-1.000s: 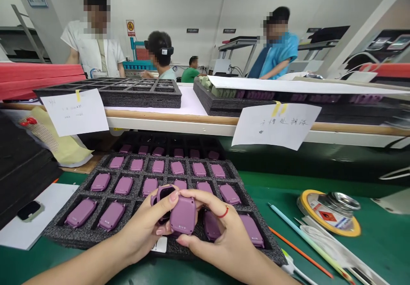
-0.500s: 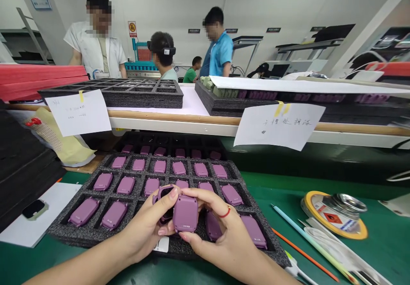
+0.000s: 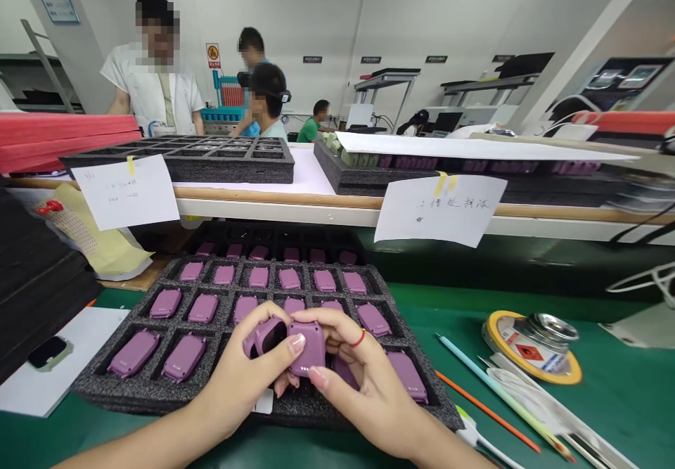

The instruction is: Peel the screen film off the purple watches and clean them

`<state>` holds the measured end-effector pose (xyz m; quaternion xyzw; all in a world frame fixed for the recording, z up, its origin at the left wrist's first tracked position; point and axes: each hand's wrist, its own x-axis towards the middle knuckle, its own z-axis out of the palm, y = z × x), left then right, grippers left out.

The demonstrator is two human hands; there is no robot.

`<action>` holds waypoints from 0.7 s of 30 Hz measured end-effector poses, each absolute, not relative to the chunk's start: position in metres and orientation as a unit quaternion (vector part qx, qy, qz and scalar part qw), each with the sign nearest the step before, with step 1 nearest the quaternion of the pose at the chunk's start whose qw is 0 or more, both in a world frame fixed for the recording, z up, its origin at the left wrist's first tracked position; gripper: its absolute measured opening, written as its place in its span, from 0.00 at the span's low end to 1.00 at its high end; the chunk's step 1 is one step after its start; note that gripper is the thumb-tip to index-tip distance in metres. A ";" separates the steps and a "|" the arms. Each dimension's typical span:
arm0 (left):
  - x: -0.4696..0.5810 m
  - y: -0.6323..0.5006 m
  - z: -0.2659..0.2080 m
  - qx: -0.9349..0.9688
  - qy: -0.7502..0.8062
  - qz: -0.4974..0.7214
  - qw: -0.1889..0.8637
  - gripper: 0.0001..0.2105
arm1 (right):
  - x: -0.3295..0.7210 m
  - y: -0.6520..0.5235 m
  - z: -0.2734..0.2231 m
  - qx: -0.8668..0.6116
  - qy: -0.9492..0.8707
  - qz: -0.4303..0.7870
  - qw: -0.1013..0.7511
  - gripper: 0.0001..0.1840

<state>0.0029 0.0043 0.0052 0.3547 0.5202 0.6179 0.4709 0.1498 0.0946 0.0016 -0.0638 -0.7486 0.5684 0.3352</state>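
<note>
Above the foam tray's front row, my right hand (image 3: 372, 377) pinches a purple watch case (image 3: 312, 337) between thumb and fingers, its flat back turned toward me. My left hand (image 3: 232, 374) is closed around a second purple case (image 3: 252, 342) that shows a dark face or opening, partly hidden by the fingers. The left thumb also presses on the first case, and the two pieces are side by side. Under both hands lies the black foam tray (image 3: 95, 390), its compartments holding several like purple cases (image 3: 183, 356). My hands cover part of the front and middle rows.
On the right lie a round tin (image 3: 532, 349), a pale blue brush (image 3: 490, 377) and an orange stick (image 3: 485, 409). A watch (image 3: 50, 353) rests on white paper at left. A shelf edge (image 3: 274, 210) with foam trays runs behind; several people are beyond it.
My left thumb has moved right, from the left-hand piece onto the back of the case in my right hand. The view has shifted slightly. A person in blue has moved left in the background.
</note>
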 end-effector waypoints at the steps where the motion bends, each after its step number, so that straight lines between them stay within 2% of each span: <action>1: 0.003 0.004 0.005 0.367 0.531 0.611 0.458 0.17 | 0.150 0.095 0.001 -0.068 -0.742 0.575 0.338 0.16; 4: 0.004 0.002 0.006 0.398 0.545 0.591 0.442 0.16 | 0.149 0.098 -0.003 -0.088 -0.734 0.573 0.355 0.12; 11: 0.003 0.002 0.005 0.384 0.547 0.583 0.462 0.19 | 0.149 0.102 0.002 -0.132 -0.740 0.551 0.363 0.21; 14: 0.004 0.003 0.006 0.360 0.546 0.595 0.467 0.21 | 0.150 0.099 0.002 -0.112 -0.757 0.533 0.360 0.14; 17: 0.005 0.006 0.009 0.313 0.540 0.612 0.487 0.24 | 0.148 0.097 -0.001 -0.127 -0.771 0.526 0.335 0.28; 21: 0.005 0.009 0.014 0.262 0.499 0.656 0.502 0.20 | 0.148 0.103 0.001 -0.186 -0.785 0.472 0.355 0.25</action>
